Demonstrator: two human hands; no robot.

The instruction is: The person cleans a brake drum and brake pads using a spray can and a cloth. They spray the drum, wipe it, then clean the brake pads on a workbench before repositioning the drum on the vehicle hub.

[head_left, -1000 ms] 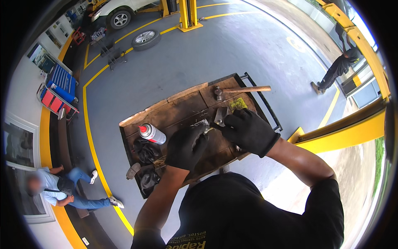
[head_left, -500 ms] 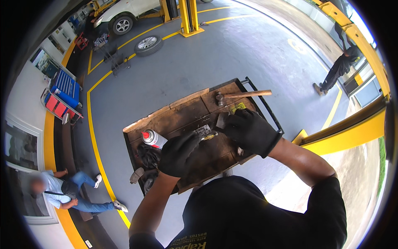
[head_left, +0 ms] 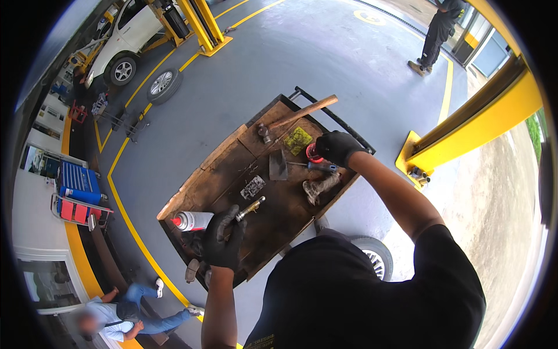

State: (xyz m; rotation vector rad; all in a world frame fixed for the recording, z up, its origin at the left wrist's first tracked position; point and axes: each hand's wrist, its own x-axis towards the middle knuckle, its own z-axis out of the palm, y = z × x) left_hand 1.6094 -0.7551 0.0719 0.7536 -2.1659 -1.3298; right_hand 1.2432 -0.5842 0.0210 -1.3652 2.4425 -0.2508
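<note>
My left hand [head_left: 222, 239], black-gloved, pinches a slim metal pin [head_left: 251, 208], silver and brass-coloured, over the wooden-topped cart [head_left: 229, 158]. Across the cart, my right hand [head_left: 340, 148], gloved too, reaches over the right side of a small round red tub [head_left: 313, 153]; its fingertips are hidden, so I cannot tell if it grips the tub. Beside it lie a yellow-green sponge [head_left: 298, 140] and what looks like a scraper [head_left: 278, 165] with a blue handle. A small speckled plate [head_left: 253, 187] sits between the hands. A grimy metal bracket [head_left: 318, 187] rests near the right edge.
A hammer [head_left: 302, 113] lies at the cart's far side, and a red-capped spray can [head_left: 193, 221] lies near my left hand. A yellow lift post [head_left: 471, 119] rises on the right. One person [head_left: 125, 314] sits at left; another [head_left: 435, 38] stands far right.
My hands have moved apart: the left toward me with the pin, the right to the red tub, now visible. The view has turned, and the spray can now lies on its side.
</note>
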